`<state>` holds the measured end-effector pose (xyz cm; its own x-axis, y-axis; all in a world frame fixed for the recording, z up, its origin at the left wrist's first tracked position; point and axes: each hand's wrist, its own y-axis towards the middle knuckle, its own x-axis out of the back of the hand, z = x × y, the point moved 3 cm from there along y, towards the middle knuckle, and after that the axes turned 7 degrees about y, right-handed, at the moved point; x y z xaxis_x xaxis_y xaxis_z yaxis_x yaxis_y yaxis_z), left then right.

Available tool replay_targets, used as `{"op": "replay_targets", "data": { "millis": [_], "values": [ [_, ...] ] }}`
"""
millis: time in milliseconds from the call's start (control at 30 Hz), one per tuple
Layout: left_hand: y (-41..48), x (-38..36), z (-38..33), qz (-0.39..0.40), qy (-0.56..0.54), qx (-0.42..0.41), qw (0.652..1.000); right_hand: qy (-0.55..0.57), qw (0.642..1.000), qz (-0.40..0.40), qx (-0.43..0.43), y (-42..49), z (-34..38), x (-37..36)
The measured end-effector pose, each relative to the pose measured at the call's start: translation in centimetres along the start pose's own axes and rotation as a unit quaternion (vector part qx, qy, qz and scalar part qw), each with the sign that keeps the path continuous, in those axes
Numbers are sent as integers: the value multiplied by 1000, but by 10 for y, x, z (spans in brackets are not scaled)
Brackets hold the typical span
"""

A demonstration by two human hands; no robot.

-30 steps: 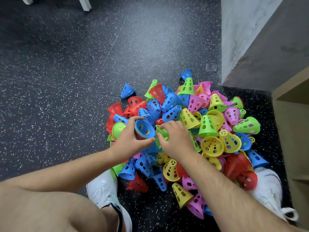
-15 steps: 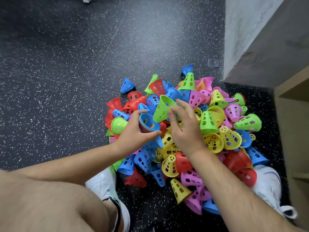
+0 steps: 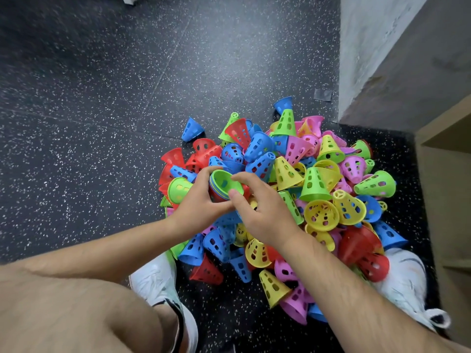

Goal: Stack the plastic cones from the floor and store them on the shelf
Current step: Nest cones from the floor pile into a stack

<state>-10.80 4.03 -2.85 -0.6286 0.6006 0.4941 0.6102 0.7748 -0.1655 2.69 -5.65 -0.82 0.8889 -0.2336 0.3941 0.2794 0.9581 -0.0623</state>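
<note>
A heap of perforated plastic cones (image 3: 293, 189) in red, blue, green, yellow and pink lies on the dark speckled floor between my feet. My left hand (image 3: 201, 202) grips a nested stack of cones (image 3: 225, 184) held mouth-up just above the heap; its topmost cone is green, with blue, yellow and red rims under it. My right hand (image 3: 257, 210) is at the stack's right side, thumb and forefinger touching the green cone's rim. Most of the stack's body is hidden by my fingers.
A wooden shelf unit (image 3: 448, 189) stands at the right edge. A grey concrete wall corner (image 3: 382, 59) rises behind the heap. My white shoes (image 3: 163, 281) (image 3: 405, 284) flank the heap, with my bare knee at lower left. Dark floor (image 3: 102, 98) stretches to the left.
My right hand lifted a green cone from the heap and set it into the stack in my left hand, which showed a blue cone on top before.
</note>
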Motion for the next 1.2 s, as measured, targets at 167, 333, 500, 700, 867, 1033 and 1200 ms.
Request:
{"op": "replay_targets", "data": {
  "millis": [167,333,500,700,867,1033,1200],
  "values": [
    [8,-6,-5,-3,-6,-1,1000,20,998,-49,-16,9,-13,8],
    [12,-9,-9,-11,9,2,1000,-7,995,-95,-24,15,-27,16],
    [2,-1,-2,-21,14,1,1000,-107,993,-46,-27,6,-41,7],
    [-13,6,10,-33,5,12,999,-204,977,60,-5,-7,-45,-23],
    [-21,7,13,-33,17,10,999,-194,981,5,7,-8,-45,-27],
    [-21,6,13,-29,20,13,999,-181,979,-89,16,-8,-42,-7],
    [-20,-2,11,-6,28,16,999,-116,974,-193,31,-10,-37,10]
  ]
}}
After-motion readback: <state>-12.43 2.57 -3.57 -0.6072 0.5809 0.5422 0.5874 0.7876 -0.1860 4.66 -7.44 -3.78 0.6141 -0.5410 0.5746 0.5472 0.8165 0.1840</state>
